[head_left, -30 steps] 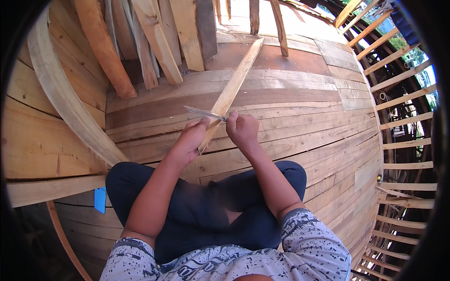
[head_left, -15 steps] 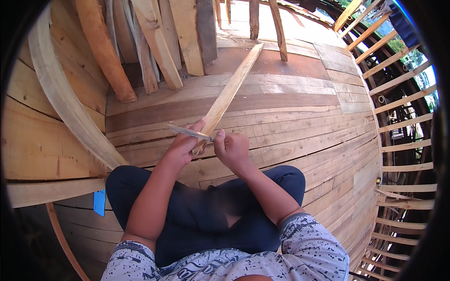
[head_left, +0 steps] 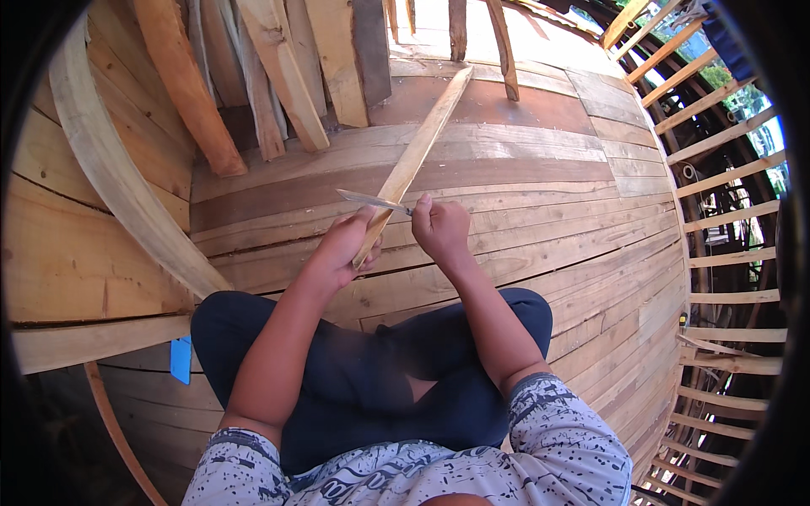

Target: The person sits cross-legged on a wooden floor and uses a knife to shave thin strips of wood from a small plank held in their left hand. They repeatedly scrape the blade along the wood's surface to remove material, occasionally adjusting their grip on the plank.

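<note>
My left hand point(head_left: 344, 243) is closed round the near end of a long, narrow wooden strip point(head_left: 419, 150), which slants away from me to the far right. In my right hand point(head_left: 442, 228) is the handle of a knife point(head_left: 371, 199), with the thumb up along it. The knife's thin blade points left and lies across the strip, just beyond my left hand's fingers. Most of the handle is hidden in my fist.
I sit cross-legged on a plank floor point(head_left: 523, 236) strewn with small shavings. Several upright timbers point(head_left: 337, 67) stand at the far left, beside a curved rib point(head_left: 114, 169). A slatted wooden frame point(head_left: 732, 298) runs along the right. A blue piece point(head_left: 180, 360) hangs at the left.
My right hand and the knife have moved away from me and slightly right, farther along the strip. My left hand still grips the strip's near end.
</note>
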`<state>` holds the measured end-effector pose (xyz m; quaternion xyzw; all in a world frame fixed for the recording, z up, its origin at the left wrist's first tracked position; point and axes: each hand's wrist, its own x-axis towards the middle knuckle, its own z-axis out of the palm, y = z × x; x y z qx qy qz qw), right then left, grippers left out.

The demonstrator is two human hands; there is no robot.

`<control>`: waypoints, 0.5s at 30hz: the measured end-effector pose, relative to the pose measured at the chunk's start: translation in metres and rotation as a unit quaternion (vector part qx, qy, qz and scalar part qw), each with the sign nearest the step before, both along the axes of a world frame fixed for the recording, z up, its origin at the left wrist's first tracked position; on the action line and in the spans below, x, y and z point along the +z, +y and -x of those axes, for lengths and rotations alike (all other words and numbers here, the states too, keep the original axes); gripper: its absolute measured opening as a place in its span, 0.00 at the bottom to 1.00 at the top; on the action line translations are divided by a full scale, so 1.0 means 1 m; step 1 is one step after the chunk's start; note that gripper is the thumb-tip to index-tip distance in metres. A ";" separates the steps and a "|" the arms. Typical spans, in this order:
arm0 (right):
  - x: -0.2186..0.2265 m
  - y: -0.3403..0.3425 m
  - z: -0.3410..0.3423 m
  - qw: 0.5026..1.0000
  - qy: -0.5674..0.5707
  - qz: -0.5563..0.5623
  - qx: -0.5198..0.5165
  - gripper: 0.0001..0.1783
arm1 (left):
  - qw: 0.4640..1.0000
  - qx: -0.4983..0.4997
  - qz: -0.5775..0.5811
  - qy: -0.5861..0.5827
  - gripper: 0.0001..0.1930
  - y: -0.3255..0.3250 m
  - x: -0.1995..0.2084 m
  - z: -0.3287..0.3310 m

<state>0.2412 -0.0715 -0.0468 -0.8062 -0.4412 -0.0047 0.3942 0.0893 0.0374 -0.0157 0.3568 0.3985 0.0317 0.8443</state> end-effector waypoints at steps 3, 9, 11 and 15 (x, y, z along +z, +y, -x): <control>-0.002 -0.004 0.025 1.000 -0.018 -0.006 -0.008 0.28 | 0.999 0.005 0.049 0.007 0.17 0.005 0.006 -0.001; 0.004 -0.004 0.005 1.000 -0.012 0.016 -0.013 0.27 | 1.000 0.000 0.006 0.022 0.16 -0.001 0.002 0.000; 0.008 -0.001 0.020 0.999 0.008 0.029 -0.039 0.26 | 0.998 0.008 0.063 -0.006 0.16 0.005 0.002 -0.001; 0.005 -0.013 0.031 0.999 -0.010 0.003 0.041 0.27 | 0.999 0.006 -0.010 0.047 0.16 0.001 0.016 -0.004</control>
